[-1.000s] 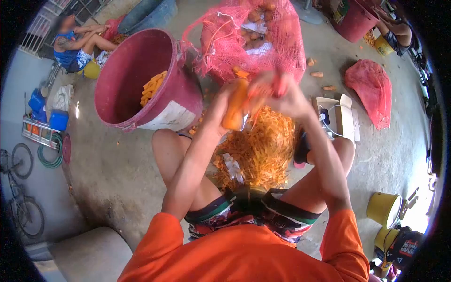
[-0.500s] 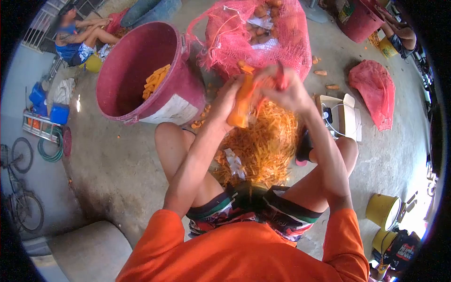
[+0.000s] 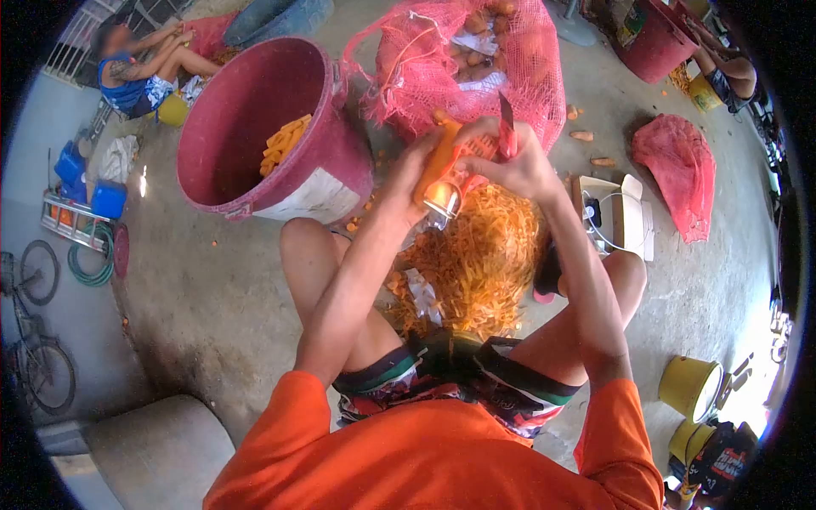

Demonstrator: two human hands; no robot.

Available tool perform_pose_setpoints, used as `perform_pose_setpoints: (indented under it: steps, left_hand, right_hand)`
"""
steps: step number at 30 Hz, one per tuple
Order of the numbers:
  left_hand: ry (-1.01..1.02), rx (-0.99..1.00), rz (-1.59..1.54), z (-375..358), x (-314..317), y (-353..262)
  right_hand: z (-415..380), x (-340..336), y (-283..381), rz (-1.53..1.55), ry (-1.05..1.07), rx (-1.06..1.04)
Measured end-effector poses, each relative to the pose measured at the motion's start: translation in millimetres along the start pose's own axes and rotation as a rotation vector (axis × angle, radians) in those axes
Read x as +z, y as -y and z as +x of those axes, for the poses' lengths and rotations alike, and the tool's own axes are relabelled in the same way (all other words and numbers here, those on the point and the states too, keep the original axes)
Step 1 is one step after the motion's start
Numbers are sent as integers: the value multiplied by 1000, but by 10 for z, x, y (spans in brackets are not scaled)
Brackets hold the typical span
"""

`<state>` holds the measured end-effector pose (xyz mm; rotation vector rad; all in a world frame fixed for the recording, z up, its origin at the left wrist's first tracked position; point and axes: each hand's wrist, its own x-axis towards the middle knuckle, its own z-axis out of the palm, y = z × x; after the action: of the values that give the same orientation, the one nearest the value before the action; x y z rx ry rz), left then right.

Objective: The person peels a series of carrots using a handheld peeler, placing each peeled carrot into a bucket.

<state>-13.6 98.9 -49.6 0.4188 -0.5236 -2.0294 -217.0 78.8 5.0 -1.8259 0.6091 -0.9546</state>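
Note:
My left hand [image 3: 411,174] is wrapped round an orange carrot [image 3: 437,163], held tilted above a heap of carrot peelings [image 3: 489,272] between my legs. My right hand [image 3: 525,166] grips a red-orange peeler [image 3: 480,147], its metal blade at the carrot's lower end. A small knife [image 3: 507,140] with a red handle is also in the right hand, blade pointing up and away from me. Beyond both hands lies a pink mesh sack [image 3: 408,81] of unpeeled carrots.
A large maroon tub [image 3: 246,102] at left holds peeled carrots [image 3: 285,144]. Right of the heap are an open carton [image 3: 625,212] and a red net bag [image 3: 676,166]. Loose carrots [image 3: 582,136] lie on the concrete. Two people sit farther back, left and right.
The peeler has moved down along the carrot toward its near end. The knife blade, blurred before, now shows clearly. My left hand still holds the carrot.

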Motion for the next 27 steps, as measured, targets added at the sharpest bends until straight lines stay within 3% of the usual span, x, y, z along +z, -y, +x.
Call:
perform_pose_setpoints:
  steps: [2, 5, 13, 15, 18, 19, 20, 21, 23, 24, 25, 27]
  left_hand:
    - [-118, -12, 35, 7, 135, -13]
    - [-50, -14, 25, -69, 157, -23]
    - [-74, 12, 3, -29, 127, 99]
    - [-64, -57, -8, -103, 172, 75]
    - [-119, -45, 28, -126, 280, 95]
    - [-149, 15, 120, -119, 257, 105]
    - [-25, 11, 57, -105, 158, 97]
    - [-23, 13, 58, -95, 160, 95]
    - [-80, 31, 147, -123, 146, 122]
    - [-277, 113, 152, -141, 400, 166]
    - [-279, 102, 152, -180, 388, 159]
    - [-248, -36, 167, -223, 361, 109]
  right_hand:
    - [-6, 21, 112, -77, 13, -47]
    - [-50, 14, 202, -108, 12, -174]
    - [-55, -162, 16, -171, -12, -167]
    - [7, -432, -96, -195, -317, -54]
    - [-24, -587, -153, -118, -402, -43]
    - [-21, -455, -20, -121, -400, -45]
    - [-90, -236, 98, -175, -217, -119]
    - [-103, -114, 192, -227, -36, -194]
    - [-66, -136, 158, -217, -47, -152]
    - [-84, -144, 117, -205, -56, -98]
    - [-43, -266, -48, -261, -237, -119]
    - [44, -608, -49, -324, -317, -70]
